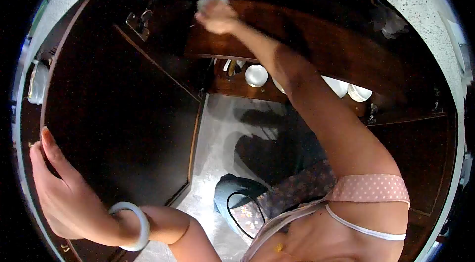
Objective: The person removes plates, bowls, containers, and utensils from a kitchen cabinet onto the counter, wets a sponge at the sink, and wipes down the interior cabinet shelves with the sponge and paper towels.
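Observation:
My left hand [69, 193] grips the outer edge of an open dark wooden cabinet door [123, 104], thumb on the inner face and fingers around the other side. A pale bangle [143, 227] circles that wrist. Stretched far into the cabinet, my right hand [218, 19] is closed around a crumpled whitish cloth [208, 3]. It is above the left part of a brown wooden shelf [316, 39]; whether the cloth touches the wood I cannot tell. My right forearm partly hides the shelf and the dishes on the level below.
On the lower level are a white bowl [256, 75], a white plate [336, 85], another bowl [359, 93] and slim utensils [230, 67]. A metal hinge [139, 23] joins the left door. A second dark door [410, 158] stands at right. Grey floor [217, 133] lies below.

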A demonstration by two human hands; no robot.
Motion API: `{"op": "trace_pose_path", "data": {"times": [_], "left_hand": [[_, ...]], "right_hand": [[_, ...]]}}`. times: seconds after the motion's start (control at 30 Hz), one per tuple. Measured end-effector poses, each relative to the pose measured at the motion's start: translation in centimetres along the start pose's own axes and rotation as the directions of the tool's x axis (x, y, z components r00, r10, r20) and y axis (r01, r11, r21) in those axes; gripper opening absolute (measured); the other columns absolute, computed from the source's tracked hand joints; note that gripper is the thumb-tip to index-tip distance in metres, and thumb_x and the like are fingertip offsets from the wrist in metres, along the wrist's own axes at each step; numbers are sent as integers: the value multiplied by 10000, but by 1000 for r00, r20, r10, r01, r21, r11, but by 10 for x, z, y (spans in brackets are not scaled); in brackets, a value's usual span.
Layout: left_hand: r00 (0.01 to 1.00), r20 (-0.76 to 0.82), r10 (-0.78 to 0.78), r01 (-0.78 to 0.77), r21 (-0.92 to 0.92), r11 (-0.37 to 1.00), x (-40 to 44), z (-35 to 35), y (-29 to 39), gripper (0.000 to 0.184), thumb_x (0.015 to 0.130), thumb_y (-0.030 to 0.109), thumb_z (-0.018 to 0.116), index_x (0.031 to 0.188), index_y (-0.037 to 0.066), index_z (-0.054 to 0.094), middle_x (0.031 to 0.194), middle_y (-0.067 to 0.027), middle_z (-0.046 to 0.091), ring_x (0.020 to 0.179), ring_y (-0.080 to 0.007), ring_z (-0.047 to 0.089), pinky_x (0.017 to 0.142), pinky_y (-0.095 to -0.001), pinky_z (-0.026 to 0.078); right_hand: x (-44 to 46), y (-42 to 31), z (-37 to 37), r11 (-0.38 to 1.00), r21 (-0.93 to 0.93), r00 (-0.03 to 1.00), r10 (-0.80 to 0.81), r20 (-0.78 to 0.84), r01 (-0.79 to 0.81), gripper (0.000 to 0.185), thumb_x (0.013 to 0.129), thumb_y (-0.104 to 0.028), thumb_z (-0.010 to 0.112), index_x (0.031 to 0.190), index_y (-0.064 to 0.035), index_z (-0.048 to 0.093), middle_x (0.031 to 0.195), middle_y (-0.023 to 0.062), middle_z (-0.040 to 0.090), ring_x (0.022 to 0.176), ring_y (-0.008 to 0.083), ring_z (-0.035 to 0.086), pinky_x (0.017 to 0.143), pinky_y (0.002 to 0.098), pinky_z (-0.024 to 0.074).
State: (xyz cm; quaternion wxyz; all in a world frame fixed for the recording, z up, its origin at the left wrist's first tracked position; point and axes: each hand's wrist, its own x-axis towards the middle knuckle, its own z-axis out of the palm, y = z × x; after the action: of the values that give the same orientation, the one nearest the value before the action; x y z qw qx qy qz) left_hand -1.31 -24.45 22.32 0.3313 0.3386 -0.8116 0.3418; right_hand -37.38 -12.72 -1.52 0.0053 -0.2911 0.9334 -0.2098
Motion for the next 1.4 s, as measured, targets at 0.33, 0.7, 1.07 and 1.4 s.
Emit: {"op": "trace_pose_path", "data": {"times": [0.33,0.7,1.07,1.4], "left_hand": [[985,169,-35,85,-301,950,5,33,-17,509,945,491,349,1166,96,583,1104,-122,613,969,-298,590,797,-348,454],[978,206,-29,122,-455,882,-19,61,0,485,961,343,356,1216,-37,517,1205,-187,565,1107,-273,545,1005,-329,391],[981,190,-42,117,-403,908,-40,47,-7,475,969,337,348,1245,-21,493,1237,-171,542,1149,-255,507,1022,-319,370],[986,155,-61,109,-327,939,-53,36,-10,467,977,331,340,1271,-7,471,1267,-157,520,1188,-238,473,1037,-311,351]], "right_hand": [[-88,291,-88,902,-281,940,279,-196,-327,551,928,-508,335,1237,-89,515,1192,93,567,1116,261,531,944,356,425],[82,124,-10,929,-364,953,-162,-255,61,523,958,-424,289,1351,-105,421,1390,55,426,1302,229,373,1097,375,257],[-94,301,-123,972,-205,955,48,-293,-112,499,948,-390,335,1270,-36,474,1316,125,476,1149,308,494,1031,422,355],[191,136,78,851,-381,797,-494,-348,362,487,918,-417,347,1214,-80,537,1338,73,473,1250,293,410,1033,449,329]]}}
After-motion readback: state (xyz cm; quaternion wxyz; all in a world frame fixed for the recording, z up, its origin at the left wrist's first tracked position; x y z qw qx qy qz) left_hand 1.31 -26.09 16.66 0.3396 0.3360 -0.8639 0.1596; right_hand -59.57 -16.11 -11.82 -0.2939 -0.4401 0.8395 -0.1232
